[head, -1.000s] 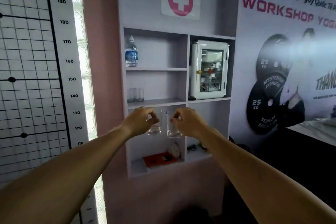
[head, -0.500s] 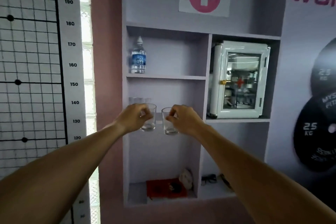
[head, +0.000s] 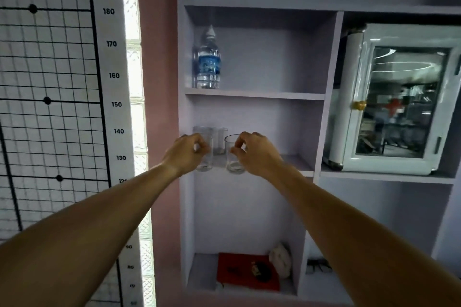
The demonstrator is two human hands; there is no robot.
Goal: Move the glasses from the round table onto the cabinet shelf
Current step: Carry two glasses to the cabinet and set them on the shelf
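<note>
My left hand (head: 185, 154) grips a clear glass (head: 205, 161) near its rim, and my right hand (head: 257, 153) grips a second clear glass (head: 233, 157) the same way. Both glasses hang upright, side by side, right at the front edge of the cabinet's middle shelf (head: 299, 164). Whether their bases touch the shelf I cannot tell. Behind them, at the shelf's left back, stand two more clear glasses (head: 220, 139). The round table is out of view.
A water bottle (head: 208, 62) stands on the shelf above. A white first-aid box (head: 399, 107) with a glass door fills the right compartment. A red box (head: 247, 271) lies on the bottom shelf. A height chart (head: 112, 75) covers the wall at left.
I have come closer to the cabinet. Both hands have carried their glasses up and forward, from below the middle shelf to its front edge.
</note>
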